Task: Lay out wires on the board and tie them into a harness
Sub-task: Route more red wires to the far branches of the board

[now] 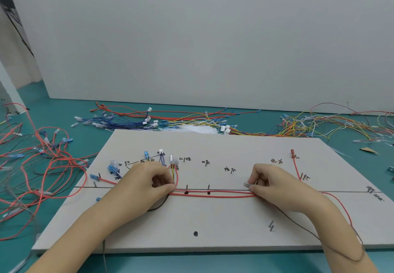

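A bundle of red insulated wires (213, 195) is stretched left to right along the drawn black line on the pale grey rectangular board (213, 226), which lies on the teal table (64, 111). The bundle's left end is pinched between the curled fingers of the left hand (147, 182), just beside a red and yellow wire loop (175, 175). Its right end is pinched by the right hand (277, 184), whose fingers are curled and in which a small silvery piece (246, 184) is also gripped. Loose heaps of red, blue and yellow wires (191, 119) are spread along the far side of the table.
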The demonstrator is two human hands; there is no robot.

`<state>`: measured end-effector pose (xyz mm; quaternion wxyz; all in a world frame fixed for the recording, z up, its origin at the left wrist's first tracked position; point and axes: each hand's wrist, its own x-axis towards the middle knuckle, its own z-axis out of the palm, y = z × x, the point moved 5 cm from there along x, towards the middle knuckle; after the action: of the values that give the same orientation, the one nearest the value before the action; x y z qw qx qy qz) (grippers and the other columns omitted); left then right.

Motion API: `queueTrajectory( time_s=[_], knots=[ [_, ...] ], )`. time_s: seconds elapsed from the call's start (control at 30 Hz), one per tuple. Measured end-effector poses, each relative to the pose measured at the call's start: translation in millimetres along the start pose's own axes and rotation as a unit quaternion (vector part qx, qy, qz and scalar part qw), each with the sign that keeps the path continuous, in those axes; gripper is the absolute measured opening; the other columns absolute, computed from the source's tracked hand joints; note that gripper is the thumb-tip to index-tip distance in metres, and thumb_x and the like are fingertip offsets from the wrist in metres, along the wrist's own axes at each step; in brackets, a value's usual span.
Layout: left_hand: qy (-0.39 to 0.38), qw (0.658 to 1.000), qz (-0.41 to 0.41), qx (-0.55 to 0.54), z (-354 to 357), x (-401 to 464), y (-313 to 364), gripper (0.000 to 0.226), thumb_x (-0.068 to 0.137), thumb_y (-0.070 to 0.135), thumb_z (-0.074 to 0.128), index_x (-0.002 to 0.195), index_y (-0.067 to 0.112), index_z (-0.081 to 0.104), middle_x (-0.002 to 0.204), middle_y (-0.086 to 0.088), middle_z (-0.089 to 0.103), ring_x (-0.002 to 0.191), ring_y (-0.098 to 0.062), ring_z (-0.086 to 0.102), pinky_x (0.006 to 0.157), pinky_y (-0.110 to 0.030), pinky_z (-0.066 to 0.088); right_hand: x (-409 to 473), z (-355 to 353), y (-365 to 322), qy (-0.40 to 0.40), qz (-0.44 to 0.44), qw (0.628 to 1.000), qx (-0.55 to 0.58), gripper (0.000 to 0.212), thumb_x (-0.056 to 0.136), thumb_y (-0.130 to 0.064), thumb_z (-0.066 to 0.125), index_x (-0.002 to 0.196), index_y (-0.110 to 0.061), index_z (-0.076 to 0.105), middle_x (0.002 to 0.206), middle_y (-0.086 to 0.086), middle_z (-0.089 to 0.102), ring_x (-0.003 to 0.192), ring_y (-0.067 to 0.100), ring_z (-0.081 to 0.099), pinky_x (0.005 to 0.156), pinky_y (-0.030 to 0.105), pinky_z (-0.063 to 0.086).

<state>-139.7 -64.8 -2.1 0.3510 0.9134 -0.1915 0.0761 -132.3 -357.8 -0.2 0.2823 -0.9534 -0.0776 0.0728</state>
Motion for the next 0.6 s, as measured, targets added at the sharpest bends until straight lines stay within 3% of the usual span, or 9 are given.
queueTrajectory(
  time_s=[0.13,0.4,0.6],
  knots=[
    [0.007,1.0,0.002,-0.002,2.4,0.6,1.6,0.023,0.08,0.013,0.075,0.067,0.029,0.065,0.072,0.014,0.063,0.077,-0.007,0.057,0.067,-0.014,0.042,-8.0,6.7,1.9,0.041,-0.05,0.998,0.001,0.015,0.094,-0.018,0.056,0.083,-0.027,0.054,0.072,0.0,0.058,0.064,0.005,0.049,0.061,0.021,0.04],
    [0.044,0.997,0.048,0.051,5.8,-3.2,11.9,0.019,0.078,0.006,0.072,0.071,0.019,0.061,0.07,0.013,0.057,0.07,-0.005,0.052,0.066,-0.029,0.045,-10.2,17.5,1.1,0.1,-0.129,0.985,-0.063,0.017,0.099,-0.019,0.04,0.104,-0.035,0.041,0.065,-0.004,0.042,0.07,0.004,0.042,0.059,0.022,0.033],
    [0.039,0.995,0.061,0.071,5.8,-3.3,9.5,0.019,0.081,0.007,0.07,0.072,0.021,0.059,0.071,0.014,0.054,0.071,-0.003,0.05,0.066,-0.023,0.04,-9.2,20.5,0.8,0.121,-0.13,0.983,-0.037,0.024,0.095,-0.011,0.043,0.101,-0.034,0.04,0.064,-0.005,0.04,0.068,0.0,0.042,0.06,0.017,0.033]
  ],
)
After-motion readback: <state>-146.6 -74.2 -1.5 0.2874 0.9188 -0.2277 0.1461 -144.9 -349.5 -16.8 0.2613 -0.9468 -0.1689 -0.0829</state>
